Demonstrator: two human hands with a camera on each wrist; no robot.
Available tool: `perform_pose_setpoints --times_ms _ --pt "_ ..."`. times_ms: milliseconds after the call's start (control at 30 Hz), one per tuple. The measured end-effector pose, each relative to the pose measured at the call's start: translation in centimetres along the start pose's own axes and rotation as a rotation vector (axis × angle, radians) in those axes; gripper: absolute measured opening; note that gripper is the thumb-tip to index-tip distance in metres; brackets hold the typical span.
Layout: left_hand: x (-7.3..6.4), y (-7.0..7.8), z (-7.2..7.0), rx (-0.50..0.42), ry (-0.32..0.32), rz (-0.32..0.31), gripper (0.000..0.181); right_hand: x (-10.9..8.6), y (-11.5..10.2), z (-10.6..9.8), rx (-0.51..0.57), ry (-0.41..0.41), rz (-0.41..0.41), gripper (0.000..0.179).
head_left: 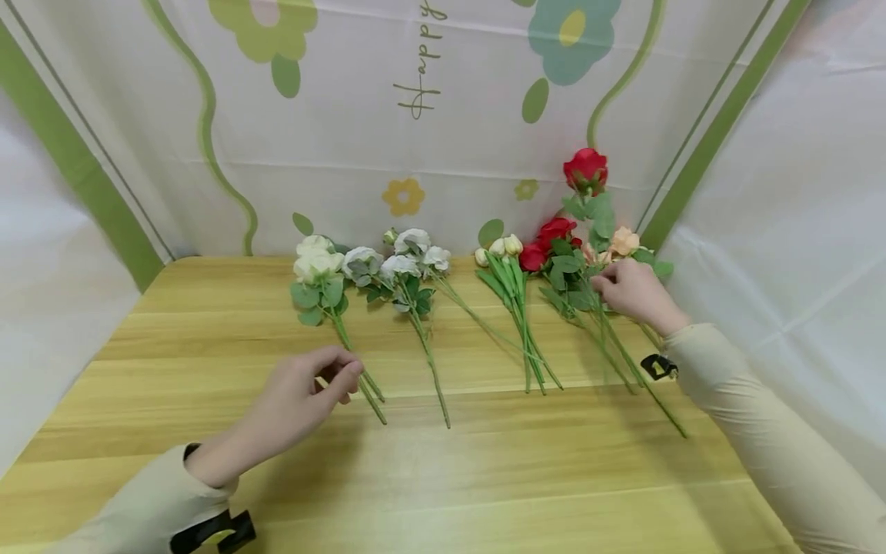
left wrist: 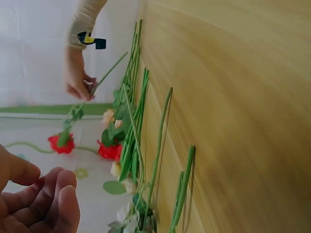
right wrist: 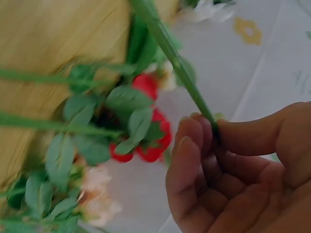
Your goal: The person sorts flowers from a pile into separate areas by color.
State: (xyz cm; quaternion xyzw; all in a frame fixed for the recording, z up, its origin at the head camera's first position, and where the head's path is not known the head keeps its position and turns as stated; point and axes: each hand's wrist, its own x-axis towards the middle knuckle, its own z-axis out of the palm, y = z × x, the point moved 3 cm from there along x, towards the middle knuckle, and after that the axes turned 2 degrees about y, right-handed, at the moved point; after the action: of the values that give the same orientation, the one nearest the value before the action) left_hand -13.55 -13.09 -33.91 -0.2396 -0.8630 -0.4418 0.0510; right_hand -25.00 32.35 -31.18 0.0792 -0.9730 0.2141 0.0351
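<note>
My right hand (head_left: pixel 640 296) pinches the green stem of a red rose (head_left: pixel 585 171) between thumb and fingers, bloom pointing up, lifted over the right end of the flower row. The right wrist view shows the pinched stem (right wrist: pixel 177 63) up close; the bloom is out of that view. Below lie more red roses (head_left: pixel 556 233) and peach flowers (head_left: pixel 624 241), partly covered by the hand and leaves. My left hand (head_left: pixel 298 392) hovers near the stems of cream flowers (head_left: pixel 317 261), fingers loosely curled, with nothing in them.
White-grey flowers (head_left: pixel 408 265) lie left of the middle, and a bunch of cream tulips (head_left: pixel 511 248) lies right of it. One long stem crosses over the tulip stems. Behind the wooden table (head_left: pixel 443 477) hangs a printed cloth (head_left: pixel 346 138).
</note>
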Motion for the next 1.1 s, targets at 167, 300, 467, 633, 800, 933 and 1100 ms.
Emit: perform_pose_setpoints --times_ms 167,300,467,633,800,933,1100 --pt "-0.6 0.0 -0.9 0.031 -0.03 -0.022 0.015 0.8 3.0 0.2 -0.092 -0.106 0.089 0.046" --pt "-0.9 0.0 -0.9 0.038 -0.059 -0.028 0.014 1.1 4.3 1.0 -0.129 -0.18 0.131 0.043" --pt "-1.3 -0.3 -0.9 0.062 -0.091 -0.045 0.013 0.8 5.1 2.4 -0.182 -0.253 0.143 0.034" --pt "-1.6 -0.4 -0.7 0.099 -0.121 -0.06 0.014 0.5 5.6 3.3 -0.192 -0.28 0.142 0.029" --pt "-1.6 -0.6 -0.8 0.137 -0.119 -0.069 0.013 0.0 6.0 3.2 -0.183 -0.215 0.154 0.038" --pt "-1.4 -0.7 -0.6 0.218 -0.086 -0.065 0.01 -0.4 5.8 3.2 -0.194 -0.163 0.146 0.042" --pt "-1.0 -0.5 -0.4 0.278 -0.03 -0.068 0.008 -1.5 4.8 3.0 -0.18 -0.08 0.113 0.045"
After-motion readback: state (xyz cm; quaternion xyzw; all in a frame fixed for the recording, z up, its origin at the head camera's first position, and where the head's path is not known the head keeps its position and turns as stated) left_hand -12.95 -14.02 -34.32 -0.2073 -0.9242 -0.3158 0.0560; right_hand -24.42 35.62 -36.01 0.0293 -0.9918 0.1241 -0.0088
